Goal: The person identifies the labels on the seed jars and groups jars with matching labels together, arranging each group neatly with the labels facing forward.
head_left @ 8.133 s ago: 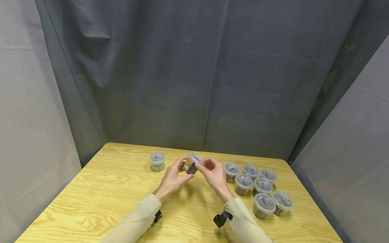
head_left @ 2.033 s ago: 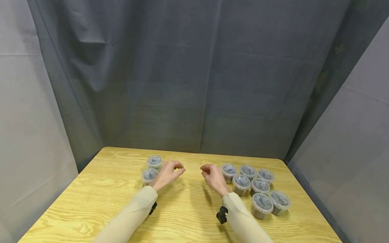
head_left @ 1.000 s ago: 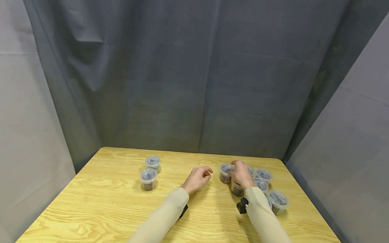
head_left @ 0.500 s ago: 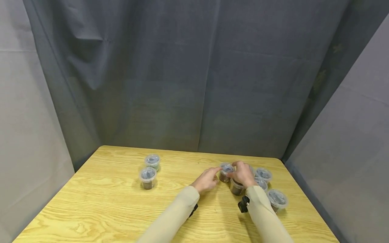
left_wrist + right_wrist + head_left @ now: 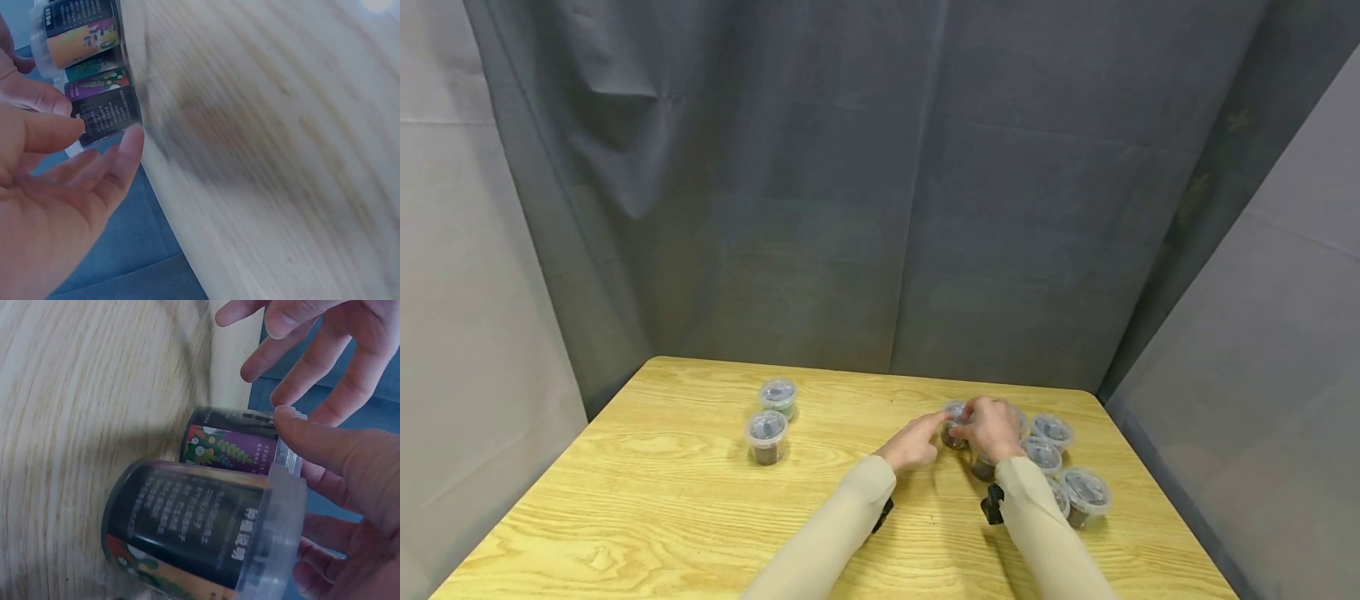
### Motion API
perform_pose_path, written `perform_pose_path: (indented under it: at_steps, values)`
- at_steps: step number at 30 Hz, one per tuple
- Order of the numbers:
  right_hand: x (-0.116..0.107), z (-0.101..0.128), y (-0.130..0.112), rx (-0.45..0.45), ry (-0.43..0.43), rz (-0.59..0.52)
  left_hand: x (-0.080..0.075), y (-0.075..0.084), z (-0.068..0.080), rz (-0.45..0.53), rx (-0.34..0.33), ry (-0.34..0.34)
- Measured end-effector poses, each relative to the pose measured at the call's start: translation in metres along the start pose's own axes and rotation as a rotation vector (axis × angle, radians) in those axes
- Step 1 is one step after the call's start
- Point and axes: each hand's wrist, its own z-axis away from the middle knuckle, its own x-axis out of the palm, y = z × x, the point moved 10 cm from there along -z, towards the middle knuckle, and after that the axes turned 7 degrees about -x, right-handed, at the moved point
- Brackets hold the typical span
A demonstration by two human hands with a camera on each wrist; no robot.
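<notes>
Both hands are at the cluster of small lidded plastic tubs on the right. My right hand (image 5: 992, 429) pinches the lid edge of a purple-and-black-labelled tub (image 5: 231, 444), thumb on the near side and fingers behind. My left hand (image 5: 916, 443) reaches to the same tub from the left, its fingers spread and fairly straight, close beside the label (image 5: 106, 115) in the left wrist view. A second tub (image 5: 187, 519), with an orange-and-black label, stands nearer, under the right hand; the hand partly hides it in the head view.
Two more lidded tubs, one green-toned (image 5: 778, 396) and one dark (image 5: 767, 437), stand on the left of the wooden table (image 5: 647, 483). Several others, such as the tub at the right front (image 5: 1086, 493), stand beside the right forearm. A grey curtain (image 5: 790, 208) hangs behind.
The tub held earlier between both hands now stands at the left, behind it the green-toned one. Both hands have moved right to the cluster; the right hand has shifted slightly left onto the purple-labelled tub.
</notes>
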Motion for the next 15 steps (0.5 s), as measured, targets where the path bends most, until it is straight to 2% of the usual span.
perform_pose_path:
  at_steps: [9, 15]
  values:
    - [0.003, -0.006, -0.011, -0.056, 0.020, 0.055, -0.012, -0.005, 0.004, 0.035, -0.002, 0.032]
    - [0.002, -0.006, -0.013, -0.081, 0.068, 0.030, -0.021, -0.011, 0.008, 0.072, 0.001, 0.080]
